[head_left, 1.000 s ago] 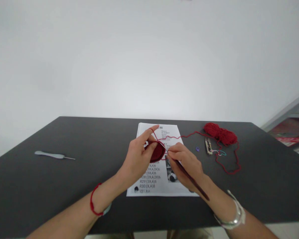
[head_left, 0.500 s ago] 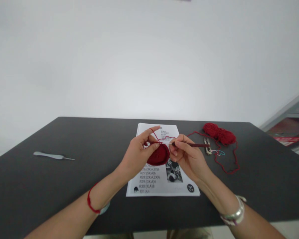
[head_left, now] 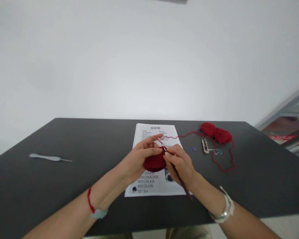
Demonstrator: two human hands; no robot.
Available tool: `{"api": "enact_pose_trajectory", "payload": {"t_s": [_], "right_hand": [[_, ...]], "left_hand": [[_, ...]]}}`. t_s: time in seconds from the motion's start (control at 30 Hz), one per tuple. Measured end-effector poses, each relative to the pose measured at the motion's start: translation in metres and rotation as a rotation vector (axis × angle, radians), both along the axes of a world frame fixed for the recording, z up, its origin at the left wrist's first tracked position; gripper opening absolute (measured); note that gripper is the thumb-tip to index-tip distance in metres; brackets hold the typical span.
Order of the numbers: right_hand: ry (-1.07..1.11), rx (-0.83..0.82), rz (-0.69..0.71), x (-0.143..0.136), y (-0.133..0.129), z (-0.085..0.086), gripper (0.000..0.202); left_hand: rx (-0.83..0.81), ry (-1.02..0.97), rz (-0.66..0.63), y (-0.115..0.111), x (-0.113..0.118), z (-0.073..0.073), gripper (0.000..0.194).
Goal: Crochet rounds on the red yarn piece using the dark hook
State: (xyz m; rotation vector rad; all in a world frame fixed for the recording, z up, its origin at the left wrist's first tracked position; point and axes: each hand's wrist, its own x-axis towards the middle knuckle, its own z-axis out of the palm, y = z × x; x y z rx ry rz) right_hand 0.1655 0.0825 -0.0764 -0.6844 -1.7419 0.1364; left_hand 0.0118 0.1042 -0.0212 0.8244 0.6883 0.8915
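Over the printed sheets [head_left: 149,190], my left hand [head_left: 139,158] pinches a round dark red crochet piece [head_left: 154,162] at its upper edge, with red yarn looped over the raised index finger. My right hand [head_left: 181,164] grips a crochet hook [head_left: 180,181] with a dark red handle; its tip is at the top edge of the piece, and the handle slants down to the right. A strand of yarn [head_left: 183,135] runs from the left hand to the red yarn ball [head_left: 216,132] at the back right.
A grey-handled hook [head_left: 49,157] lies on the dark table [head_left: 94,139] at the left. Right of the sheets are a small purple marker [head_left: 194,148], a small metal tool [head_left: 204,145] and a light blue clip [head_left: 218,151]. Shelving stands beyond the right edge.
The hook has swung from nearly level to a steep slant, handle downward. Both hands and the piece are slightly lower, and the right hand is closer to the left. The purple marker now shows.
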Motion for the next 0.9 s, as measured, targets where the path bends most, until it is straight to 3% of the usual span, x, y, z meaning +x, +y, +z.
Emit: {"api": "enact_pose_trajectory", "payload": {"t_s": [0.17, 0.27, 0.43, 0.63, 0.9], "right_hand": [[0.404, -0.379, 0.292, 0.0, 0.001, 0.016, 0.008], [0.594, -0.556, 0.429, 0.002, 0.002, 0.022, 0.012], [0.597, -0.522, 0.42, 0.008, 0.001, 0.025, 0.01], [0.44, -0.529, 0.41, 0.018, -0.002, 0.029, 0.009], [0.377, -0.593, 0.499, 0.026, -0.003, 0.036, 0.009]], "left_hand": [[-0.019, 0.009, -0.015, 0.01, -0.007, 0.003, 0.051], [0.03, 0.023, -0.007, 0.013, -0.012, 0.006, 0.049], [0.094, 0.011, -0.089, 0.018, -0.019, 0.007, 0.047], [0.12, 0.044, -0.204, 0.023, -0.027, 0.01, 0.042], [0.132, 0.132, -0.362, 0.023, -0.034, 0.02, 0.038]]}}
